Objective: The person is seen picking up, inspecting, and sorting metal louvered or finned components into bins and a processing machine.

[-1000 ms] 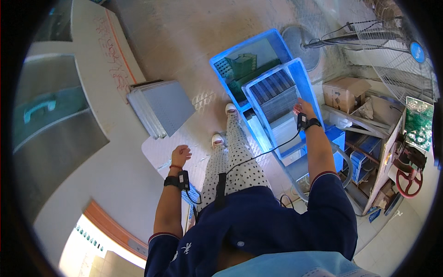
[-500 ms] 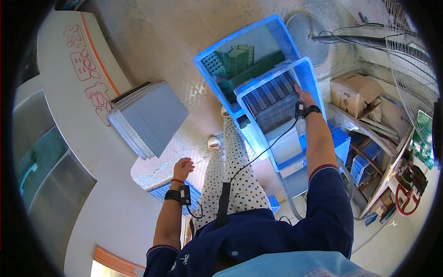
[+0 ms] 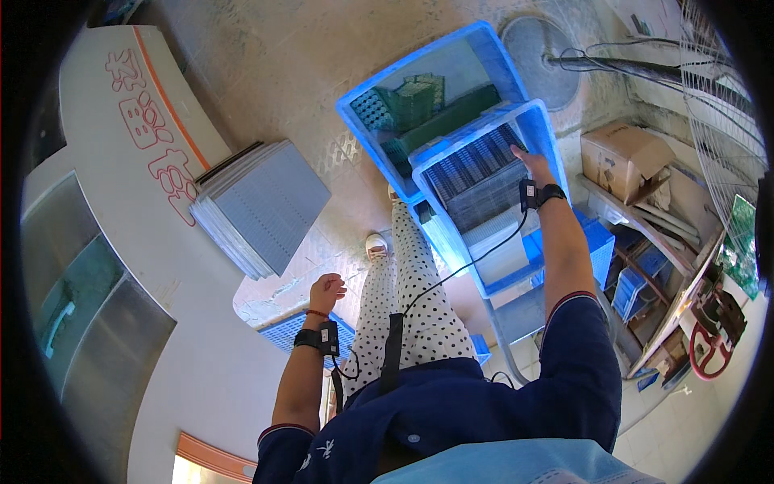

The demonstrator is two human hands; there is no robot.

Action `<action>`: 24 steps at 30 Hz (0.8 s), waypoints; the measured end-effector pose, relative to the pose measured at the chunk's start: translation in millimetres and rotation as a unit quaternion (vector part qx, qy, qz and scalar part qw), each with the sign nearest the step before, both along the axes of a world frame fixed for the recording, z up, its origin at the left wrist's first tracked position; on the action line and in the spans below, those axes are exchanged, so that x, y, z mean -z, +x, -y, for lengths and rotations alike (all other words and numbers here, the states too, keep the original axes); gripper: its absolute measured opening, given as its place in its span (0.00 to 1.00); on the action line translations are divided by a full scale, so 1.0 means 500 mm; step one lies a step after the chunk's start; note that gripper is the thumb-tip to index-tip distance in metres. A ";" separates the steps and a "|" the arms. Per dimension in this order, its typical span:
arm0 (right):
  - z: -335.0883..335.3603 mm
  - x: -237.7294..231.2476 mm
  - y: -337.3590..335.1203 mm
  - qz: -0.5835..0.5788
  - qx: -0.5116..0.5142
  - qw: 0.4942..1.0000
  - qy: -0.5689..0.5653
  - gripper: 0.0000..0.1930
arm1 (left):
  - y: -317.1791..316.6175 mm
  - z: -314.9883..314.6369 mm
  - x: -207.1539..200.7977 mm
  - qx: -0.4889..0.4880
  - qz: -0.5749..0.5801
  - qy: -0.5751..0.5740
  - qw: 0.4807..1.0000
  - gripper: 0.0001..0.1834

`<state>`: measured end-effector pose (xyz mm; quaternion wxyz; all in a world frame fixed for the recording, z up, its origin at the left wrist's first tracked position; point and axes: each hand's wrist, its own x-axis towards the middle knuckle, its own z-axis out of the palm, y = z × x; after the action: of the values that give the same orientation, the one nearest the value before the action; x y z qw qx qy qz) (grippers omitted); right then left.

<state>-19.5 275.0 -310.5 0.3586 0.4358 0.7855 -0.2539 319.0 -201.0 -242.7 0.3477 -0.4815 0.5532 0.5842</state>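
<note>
Contact at the slotted panels seems to be the step in hand. Taking the middle of the view as the clock's centre, with twelve pointing away from the person, the dark slotted panels (image 3: 472,169) lie at two o'clock in the nearer blue crate (image 3: 538,127). The right hand (image 3: 534,165) is on their two o'clock side, one digit reaching over the panel edge, the others hidden; whether it has hold of anything I cannot tell. The left hand (image 3: 327,288), at eight o'clock, is empty, its fingers loosely curled. Any lift from here would call for a sure hold on the edge and room to clear the crate wall, perhaps with the free hand as support.

The farther blue crate (image 3: 488,60), between twelve and one, holds green plastic pieces (image 3: 415,101). A stack of grey sheets (image 3: 266,206) lies between nine and ten, beside a large white housing (image 3: 173,266) marked in red. A blue perforated basket (image 3: 302,332) is at half past seven.

The worn, brownish floor (image 3: 322,48) spreads towards eleven. A round grey base (image 3: 540,64) stands past one o'clock, with a wire fan guard (image 3: 717,121) near two. An open cardboard box (image 3: 621,157) sits between two and three, and a red handwheel (image 3: 711,351) between three and four.
</note>
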 end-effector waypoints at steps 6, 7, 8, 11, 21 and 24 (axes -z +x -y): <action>0.005 -0.044 0.007 -0.024 0.028 0.998 -0.053 0.39 | 0.000 -0.013 0.003 -0.003 0.026 0.012 1.000 0.10; 0.009 -0.048 0.010 -0.039 0.050 0.995 -0.080 0.38 | 0.005 -0.016 0.004 -0.008 0.020 0.018 1.000 0.10; 0.006 -0.038 0.016 -0.037 0.050 0.995 -0.083 0.38 | 0.011 -0.017 0.005 -0.012 0.014 0.024 1.000 0.10; -0.035 0.014 0.071 -0.187 0.329 0.899 -0.221 0.34 | -0.010 -0.038 0.003 -0.005 0.016 0.024 1.000 0.10; 0.067 0.069 0.167 -0.308 0.564 0.657 -0.395 0.24 | -0.005 -0.053 -0.001 -0.015 0.021 0.021 0.999 0.11; 0.019 0.116 0.196 -0.270 0.506 0.691 -0.440 0.24 | -0.027 -0.068 0.009 0.011 0.027 0.037 0.999 0.11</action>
<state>78.5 265.7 -368.7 0.0994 0.4720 0.3072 -0.8203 305.5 -166.9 -247.0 0.3866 -0.4782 0.5265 0.5871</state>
